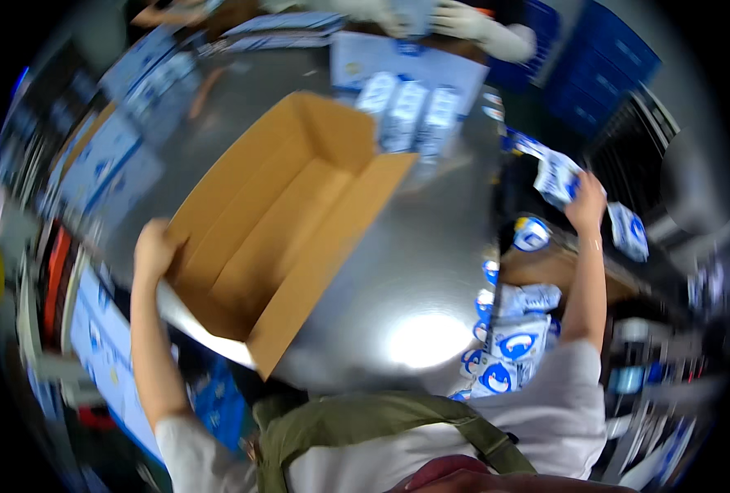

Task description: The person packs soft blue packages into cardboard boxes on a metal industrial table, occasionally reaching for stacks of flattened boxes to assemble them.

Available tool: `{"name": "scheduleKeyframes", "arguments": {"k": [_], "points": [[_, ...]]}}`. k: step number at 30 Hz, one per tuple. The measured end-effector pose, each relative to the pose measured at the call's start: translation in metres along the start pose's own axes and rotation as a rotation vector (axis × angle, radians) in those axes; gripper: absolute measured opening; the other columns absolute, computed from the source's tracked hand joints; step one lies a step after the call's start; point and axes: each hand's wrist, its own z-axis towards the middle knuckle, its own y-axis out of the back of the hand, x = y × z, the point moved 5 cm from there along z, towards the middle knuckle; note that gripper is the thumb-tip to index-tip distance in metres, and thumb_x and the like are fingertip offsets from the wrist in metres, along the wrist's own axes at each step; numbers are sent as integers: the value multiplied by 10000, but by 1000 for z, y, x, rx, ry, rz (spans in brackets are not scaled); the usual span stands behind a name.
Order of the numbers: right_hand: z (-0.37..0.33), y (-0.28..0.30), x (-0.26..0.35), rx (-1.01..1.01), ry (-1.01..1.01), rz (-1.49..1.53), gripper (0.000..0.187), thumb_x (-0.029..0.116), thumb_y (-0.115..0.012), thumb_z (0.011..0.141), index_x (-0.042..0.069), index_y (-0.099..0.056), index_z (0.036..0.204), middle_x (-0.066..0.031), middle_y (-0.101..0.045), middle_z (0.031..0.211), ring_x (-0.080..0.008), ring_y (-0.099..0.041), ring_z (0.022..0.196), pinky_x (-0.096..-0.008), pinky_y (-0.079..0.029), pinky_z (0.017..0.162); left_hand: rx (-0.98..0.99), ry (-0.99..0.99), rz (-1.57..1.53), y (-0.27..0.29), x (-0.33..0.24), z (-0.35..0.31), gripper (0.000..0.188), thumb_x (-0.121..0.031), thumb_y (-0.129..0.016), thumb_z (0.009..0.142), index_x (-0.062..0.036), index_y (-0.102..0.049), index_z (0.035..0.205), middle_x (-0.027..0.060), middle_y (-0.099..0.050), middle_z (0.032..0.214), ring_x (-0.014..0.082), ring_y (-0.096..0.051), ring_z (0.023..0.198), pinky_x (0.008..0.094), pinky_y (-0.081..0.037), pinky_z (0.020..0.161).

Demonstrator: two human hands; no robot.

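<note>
My left hand is closed on the near left wall of an open cardboard box. The box has a brown inside, and it lies tilted across the table with nothing visible in it. Far out to the right, my right hand is closed on a white and blue packet, beyond the table's right edge. Another packet is just right of that hand. Below my right forearm, several more packets lie in a heap beside the table. Motion blurs parts of the picture.
The shiny metal table fills the middle. Three upright white packs stand before a white carton at the back. Flat cartons are on the left. Another person's gloved hands are across the table; blue crates stand at the back right.
</note>
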Motion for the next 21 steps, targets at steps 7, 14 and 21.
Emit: {"name": "scheduleKeyframes", "arguments": {"k": [7, 14, 21], "points": [[-38, 99, 177, -279, -105, 1198, 920, 28, -820, 447, 41, -431, 1282, -110, -536, 1222, -241, -533, 1128, -359, -388, 1009, 66, 82, 190, 15, -29, 1, 313, -299, -647, 793, 4, -673, 870, 215, -648, 898, 372, -610, 865, 419, -474, 746], [-34, 85, 505, 1051, 345, 1897, 474, 322, -777, 691, 7, -668, 1028, -127, -674, 1027, -247, -622, 911, -333, -474, 798, 46, 16, -301, -2, 36, 14, 337, -270, -549, 918, 51, -650, 912, 128, -626, 775, 201, -555, 737, 325, -435, 725], [-148, 82, 558, 1010, 710, 941, 396, 317, -553, 857, 35, -619, 1126, -189, -619, 1098, -340, -529, 1112, -449, -412, 944, 208, -150, -109, -7, 17, 8, 261, -141, -625, 833, 88, -617, 957, 161, -666, 832, 243, -618, 798, 353, -464, 720]]}}
